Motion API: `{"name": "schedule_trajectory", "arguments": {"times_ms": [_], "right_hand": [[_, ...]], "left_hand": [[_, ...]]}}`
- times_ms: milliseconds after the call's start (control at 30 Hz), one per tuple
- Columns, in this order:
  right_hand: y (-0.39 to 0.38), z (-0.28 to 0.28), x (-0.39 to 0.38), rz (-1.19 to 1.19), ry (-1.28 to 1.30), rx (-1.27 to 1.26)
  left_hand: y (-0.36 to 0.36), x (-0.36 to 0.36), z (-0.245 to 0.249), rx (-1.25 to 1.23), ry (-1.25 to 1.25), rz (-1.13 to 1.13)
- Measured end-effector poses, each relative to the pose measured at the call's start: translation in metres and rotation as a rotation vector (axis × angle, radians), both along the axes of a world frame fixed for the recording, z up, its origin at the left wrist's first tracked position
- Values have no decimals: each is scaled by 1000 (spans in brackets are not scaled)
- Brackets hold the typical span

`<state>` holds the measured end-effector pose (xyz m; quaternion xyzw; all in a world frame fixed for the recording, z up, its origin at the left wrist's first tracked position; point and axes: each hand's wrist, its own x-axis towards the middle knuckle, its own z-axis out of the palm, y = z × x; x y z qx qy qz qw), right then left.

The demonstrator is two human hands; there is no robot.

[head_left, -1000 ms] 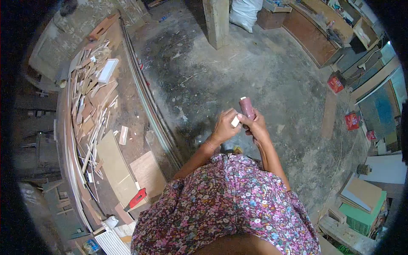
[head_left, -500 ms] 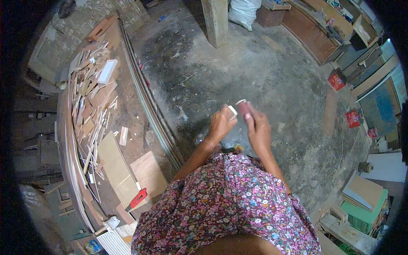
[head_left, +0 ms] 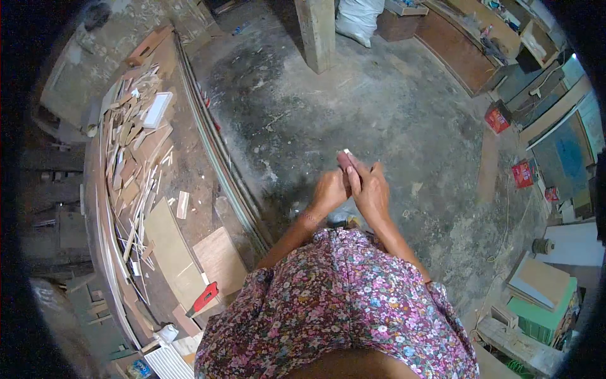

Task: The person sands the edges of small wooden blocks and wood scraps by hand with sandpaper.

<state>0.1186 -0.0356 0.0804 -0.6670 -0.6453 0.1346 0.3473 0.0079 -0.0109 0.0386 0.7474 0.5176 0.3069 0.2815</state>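
Clasping a pink tube, hands overhang stained concrete.

Left hand and right hand are sitting clasped around a small maroon cylinder, long scrap-littered wooden bench lying to their left, square timber post standing ahead.

The picture was round and bent like a fishbowl, with black corners. Soft daylight fell on the grey floor by the wooden post. A bright glare shone far right of the post. Far left of it, things were dim. The left hand and right hand, below the post, looked a little blurry.
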Motion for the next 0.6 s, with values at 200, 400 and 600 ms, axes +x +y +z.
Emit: {"name": "schedule_trajectory", "arguments": {"times_ms": [200, 400, 600], "right_hand": [[-7, 11, 1, -8, 7, -78], [-5, -4, 2, -59, 98, -27], [-15, 3, -7, -17, 134, -99]], "left_hand": [[0, 2, -7, -24, 30, 67], [-2, 5, -2, 115, -42, 150], [5, 1, -19, 76, 45, 297]]}}
